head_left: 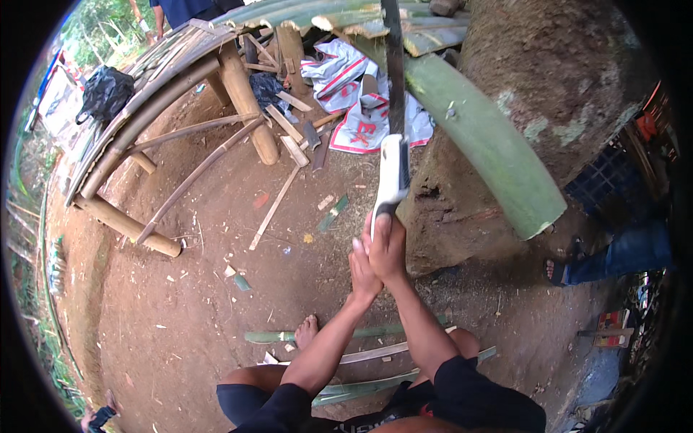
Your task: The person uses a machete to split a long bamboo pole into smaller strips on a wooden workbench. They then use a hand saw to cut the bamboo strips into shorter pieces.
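Observation:
Both my hands are closed together around the lower end of a hand saw (392, 169) with a white-and-black handle. My right hand (390, 249) wraps the grip. Pressed against it is my left hand (364, 273), its fingers partly hidden. The long dark blade points away from me, passing beside the far end of a thick green bamboo length (491, 137). Whether the blade touches the bamboo cannot be made out. That bamboo slants in front of a large brown, lichen-spotted mass (556, 79).
At left stands a bamboo bench (151, 105) with a black plastic bag (107, 92). A white-and-red sack (354, 94), wood offcuts and a hammer (311, 135) lie ahead. Green bamboo strips (375, 382) lie near my legs. Another person's jeans-clad leg (613, 256) is at right.

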Demonstrator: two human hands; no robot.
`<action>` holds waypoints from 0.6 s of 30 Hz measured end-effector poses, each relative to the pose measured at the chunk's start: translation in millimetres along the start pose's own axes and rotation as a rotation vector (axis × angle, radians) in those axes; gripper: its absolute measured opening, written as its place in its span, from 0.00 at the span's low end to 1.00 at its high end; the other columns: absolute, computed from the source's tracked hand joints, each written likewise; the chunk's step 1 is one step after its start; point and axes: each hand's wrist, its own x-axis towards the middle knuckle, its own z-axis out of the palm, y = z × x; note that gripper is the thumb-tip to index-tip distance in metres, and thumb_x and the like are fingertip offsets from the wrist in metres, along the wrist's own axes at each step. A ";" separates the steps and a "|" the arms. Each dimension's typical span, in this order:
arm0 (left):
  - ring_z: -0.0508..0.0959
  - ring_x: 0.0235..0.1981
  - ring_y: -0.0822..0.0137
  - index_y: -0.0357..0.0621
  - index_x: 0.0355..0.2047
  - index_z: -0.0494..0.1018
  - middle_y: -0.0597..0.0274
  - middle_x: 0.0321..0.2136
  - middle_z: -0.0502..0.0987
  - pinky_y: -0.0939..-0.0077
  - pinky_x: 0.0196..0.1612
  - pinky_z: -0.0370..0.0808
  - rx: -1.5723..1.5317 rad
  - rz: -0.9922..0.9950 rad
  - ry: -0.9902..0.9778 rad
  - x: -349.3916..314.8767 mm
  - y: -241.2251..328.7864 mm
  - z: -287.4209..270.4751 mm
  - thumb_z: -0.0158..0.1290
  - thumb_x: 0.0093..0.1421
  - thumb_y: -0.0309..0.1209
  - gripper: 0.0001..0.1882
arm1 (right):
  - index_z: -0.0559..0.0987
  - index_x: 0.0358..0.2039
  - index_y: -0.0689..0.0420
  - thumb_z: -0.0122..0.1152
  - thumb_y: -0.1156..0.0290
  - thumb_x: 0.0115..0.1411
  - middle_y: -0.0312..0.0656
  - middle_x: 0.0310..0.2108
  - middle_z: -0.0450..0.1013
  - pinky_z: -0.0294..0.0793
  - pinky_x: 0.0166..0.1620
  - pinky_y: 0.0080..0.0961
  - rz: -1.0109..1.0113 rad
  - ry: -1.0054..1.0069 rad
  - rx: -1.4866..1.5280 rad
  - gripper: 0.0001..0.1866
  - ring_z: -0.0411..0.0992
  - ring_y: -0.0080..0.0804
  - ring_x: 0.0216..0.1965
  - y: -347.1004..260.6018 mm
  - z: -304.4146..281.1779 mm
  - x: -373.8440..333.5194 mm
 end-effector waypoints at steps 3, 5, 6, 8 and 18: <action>0.69 0.49 0.45 0.43 0.68 0.49 0.45 0.55 0.65 0.56 0.49 0.66 -0.095 -0.093 -0.135 -20.5 15.6 -3.2 0.39 0.66 0.40 0.32 | 0.69 0.26 0.61 0.40 0.49 0.68 0.33 0.15 0.64 0.58 0.20 0.23 0.063 0.008 -0.049 0.27 0.61 0.21 0.15 54.4 -19.8 -53.5; 0.66 0.53 0.44 0.43 0.69 0.47 0.43 0.56 0.63 0.56 0.54 0.63 -0.191 -0.114 -0.157 -43.1 4.3 3.4 0.40 0.66 0.40 0.34 | 0.70 0.28 0.61 0.41 0.53 0.67 0.35 0.17 0.65 0.60 0.21 0.25 0.110 -0.027 -0.050 0.23 0.63 0.22 0.18 78.9 -30.6 -83.1; 0.65 0.53 0.44 0.42 0.69 0.47 0.43 0.58 0.62 0.56 0.55 0.62 -0.036 -0.016 -0.115 -44.2 -1.5 4.3 0.40 0.66 0.40 0.34 | 0.70 0.30 0.61 0.43 0.57 0.67 0.36 0.20 0.67 0.62 0.23 0.28 0.122 -0.039 -0.061 0.19 0.65 0.23 0.20 68.0 -26.0 -75.4; 0.67 0.46 0.43 0.39 0.63 0.53 0.40 0.50 0.65 0.54 0.48 0.63 0.026 0.034 0.040 -15.5 2.2 2.9 0.40 0.65 0.38 0.29 | 0.69 0.28 0.60 0.47 0.63 0.65 0.40 0.23 0.69 0.65 0.26 0.33 0.207 -0.131 -0.025 0.13 0.67 0.27 0.23 12.9 -15.2 -22.1; 0.74 0.38 0.46 0.34 0.63 0.56 0.45 0.40 0.75 0.56 0.42 0.69 0.233 0.106 0.195 19.1 10.2 -6.3 0.40 0.67 0.37 0.28 | 0.69 0.30 0.58 0.46 0.60 0.67 0.38 0.21 0.66 0.62 0.23 0.29 0.052 -0.094 -0.015 0.14 0.63 0.25 0.20 0.7 1.7 2.9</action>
